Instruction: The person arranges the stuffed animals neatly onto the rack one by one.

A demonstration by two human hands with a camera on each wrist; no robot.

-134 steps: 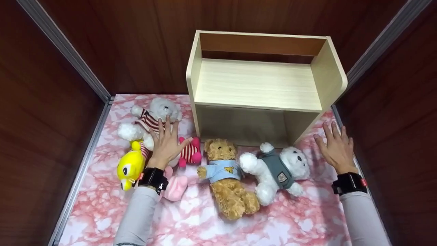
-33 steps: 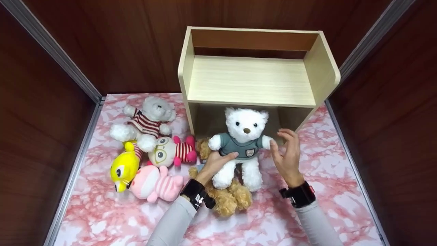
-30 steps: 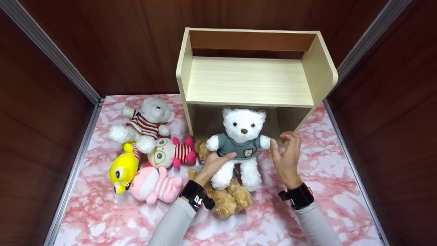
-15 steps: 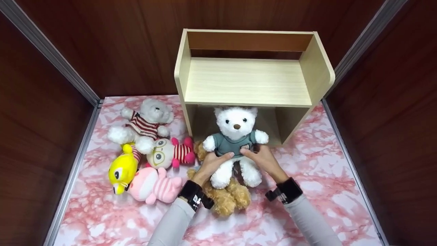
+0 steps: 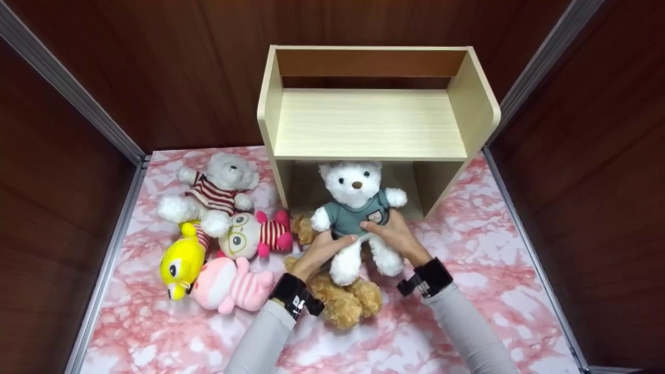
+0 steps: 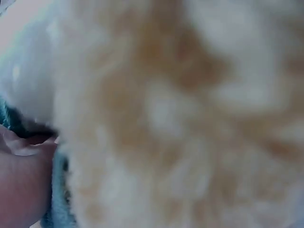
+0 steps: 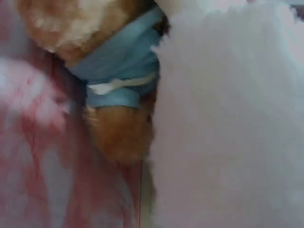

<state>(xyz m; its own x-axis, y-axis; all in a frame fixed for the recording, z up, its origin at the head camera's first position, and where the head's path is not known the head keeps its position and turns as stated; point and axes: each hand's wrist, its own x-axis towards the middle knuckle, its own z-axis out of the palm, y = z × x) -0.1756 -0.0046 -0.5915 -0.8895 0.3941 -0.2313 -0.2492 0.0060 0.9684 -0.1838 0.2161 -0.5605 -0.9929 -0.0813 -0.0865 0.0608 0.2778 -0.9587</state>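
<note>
A white teddy bear [image 5: 353,182] in a grey-green shirt is held upright, slightly tilted, before the shelf's lower compartment. My left hand [image 5: 320,253] grips its lower body from the left, thumb across the front. On the other side my right hand [image 5: 399,236] grips it the same way; the fingers of both hands are hidden behind the bear. Beneath lies a brown teddy bear [image 5: 345,301], mostly covered. Blurred brown fur [image 6: 166,118] fills most of the left wrist view. In the right wrist view the white bear's fur [image 7: 228,118] hides much, beside the brown bear's blue shirt [image 7: 126,66].
A pale wooden two-level shelf [image 5: 369,124] stands at the back. Left on the pink marbled surface [image 5: 499,270] lie a white bear in stripes [image 5: 213,192], a yellow toy [image 5: 182,262], a pink toy [image 5: 234,285] and a doll with glasses [image 5: 254,234]. Dark panels enclose the sides.
The green-shirted bear, earlier lying at the right, was lifted upright above the brown bear. My right hand came in from the right and took hold too. The bear now leans slightly left.
</note>
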